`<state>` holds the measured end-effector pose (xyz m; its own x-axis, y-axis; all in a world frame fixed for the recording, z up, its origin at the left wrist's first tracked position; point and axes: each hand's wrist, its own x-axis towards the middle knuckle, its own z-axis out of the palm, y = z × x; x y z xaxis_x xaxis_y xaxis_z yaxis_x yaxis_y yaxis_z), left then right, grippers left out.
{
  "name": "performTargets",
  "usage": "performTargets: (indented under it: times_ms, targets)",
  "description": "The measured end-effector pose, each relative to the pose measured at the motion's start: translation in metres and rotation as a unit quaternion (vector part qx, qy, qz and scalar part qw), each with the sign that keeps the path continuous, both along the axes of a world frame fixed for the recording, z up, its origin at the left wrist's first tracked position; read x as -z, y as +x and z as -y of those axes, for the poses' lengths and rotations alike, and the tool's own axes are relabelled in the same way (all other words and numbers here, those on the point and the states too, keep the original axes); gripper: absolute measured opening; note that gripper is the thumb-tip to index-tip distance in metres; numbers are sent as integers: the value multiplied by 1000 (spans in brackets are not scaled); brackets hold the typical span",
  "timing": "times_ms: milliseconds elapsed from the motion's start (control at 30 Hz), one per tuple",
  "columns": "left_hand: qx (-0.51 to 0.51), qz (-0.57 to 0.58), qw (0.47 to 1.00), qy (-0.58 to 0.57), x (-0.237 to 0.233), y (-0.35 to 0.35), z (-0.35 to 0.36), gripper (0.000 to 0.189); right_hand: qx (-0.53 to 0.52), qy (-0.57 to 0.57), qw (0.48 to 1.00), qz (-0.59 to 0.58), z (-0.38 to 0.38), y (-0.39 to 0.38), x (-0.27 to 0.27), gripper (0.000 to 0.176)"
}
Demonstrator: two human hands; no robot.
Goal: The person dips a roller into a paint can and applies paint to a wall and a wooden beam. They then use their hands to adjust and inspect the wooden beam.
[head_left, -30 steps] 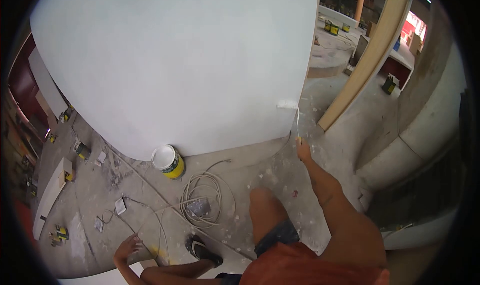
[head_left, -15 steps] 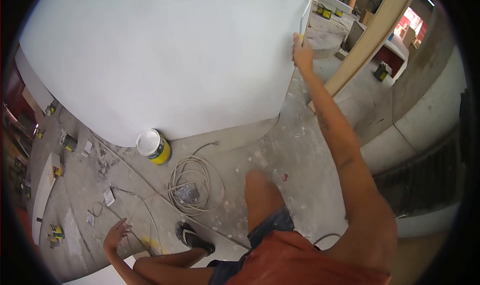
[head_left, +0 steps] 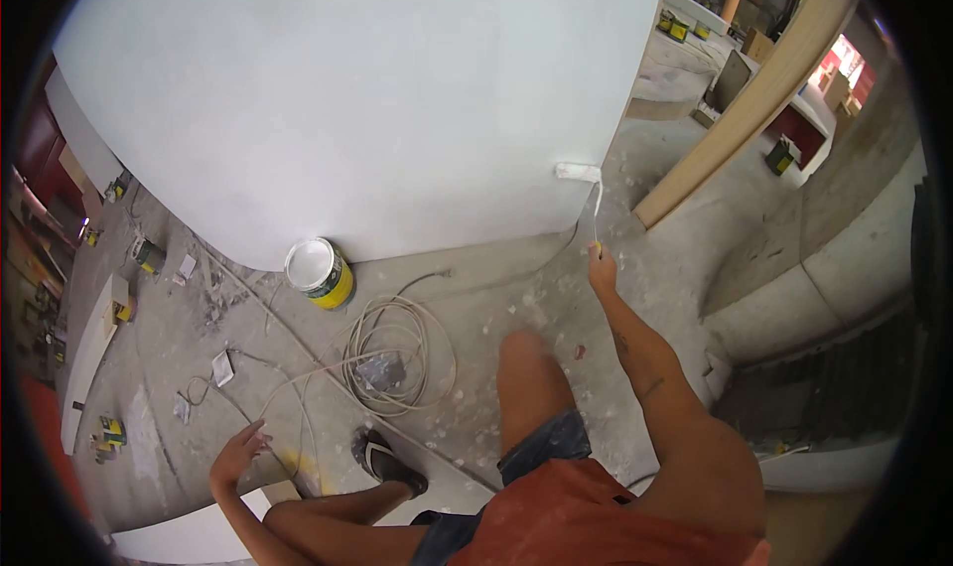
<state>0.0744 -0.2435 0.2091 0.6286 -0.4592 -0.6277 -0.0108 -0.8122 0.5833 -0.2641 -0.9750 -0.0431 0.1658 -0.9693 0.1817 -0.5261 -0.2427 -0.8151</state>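
Observation:
My right hand (head_left: 602, 266) is closed around the handle of a paint roller (head_left: 578, 172), held out in front of me. The white roller head lies against the lower right part of a large white panel (head_left: 377, 109), close to its edge. Down at the left, my left hand (head_left: 240, 454) hangs over the floor with its fingers apart and nothing in them. An open paint can (head_left: 333, 280) with white inside and a yellow and dark label stands at the panel's bottom edge.
A coiled hose or cable (head_left: 397, 357) lies on the stained concrete floor (head_left: 476, 308) before me. A wooden post (head_left: 745, 109) leans at the right, beside a curved concrete structure (head_left: 784, 303). More cans, such as one can (head_left: 149, 255), stand at the left.
My right hand has come down along the panel's right edge, taking the roller from the upper right to the lower right corner. The view has shifted slightly; my left hand stays low and open.

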Motion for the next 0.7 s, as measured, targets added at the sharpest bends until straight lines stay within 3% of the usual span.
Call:
performTargets:
  times_ms: [100, 200, 233, 333, 400, 467, 533, 567, 600, 633, 667, 700]
  targets:
    - [-26, -4, 1000, -10, -3, -8, -5, 56, 20, -67, 994, 80, 32, 11, -33, 44]
    - [-37, -23, 999, -7, -1, -11, -11, 55, 9, -125, 985, 118, 88, 32, -147, 45]
    - [-37, -26, 999, -9, 0, -9, -14, 55, 11, -238, 962, 134, 121, 43, -174, 47]
    - [-57, -20, 997, -51, 1, -13, -27, 54, -46, -133, 968, 206, 117, 57, -297, 47]
    - [-77, -26, 996, -46, -8, -21, -23, 54, -68, -122, 967, 213, 120, 55, -303, 48]
    - [-96, -27, 994, -41, -6, -20, -24, 54, -72, -134, 969, 195, 126, 47, -279, 48]
    - [-106, -42, 993, -26, 2, -19, -38, 54, -61, -207, 973, 85, 136, 29, -181, 46]
    - [-110, -39, 993, -27, 4, -21, -44, 54, -25, -189, 980, 51, 116, 21, -134, 47]
    - [-122, -43, 991, -18, 5, -22, -47, 55, -5, -301, 953, 45, 126, 13, -52, 50]
    - [-134, -47, 990, -6, 8, -22, -50, 56, -28, -136, 990, -20, 116, -10, 0, 51]
    - [-136, -46, 990, -5, 11, -25, -54, 56, -41, -225, 973, -16, 94, -23, 31, 47]
    - [-133, -42, 990, -5, 12, -28, -60, 56, -38, -36, 998, -23, 61, -32, 17, 45]
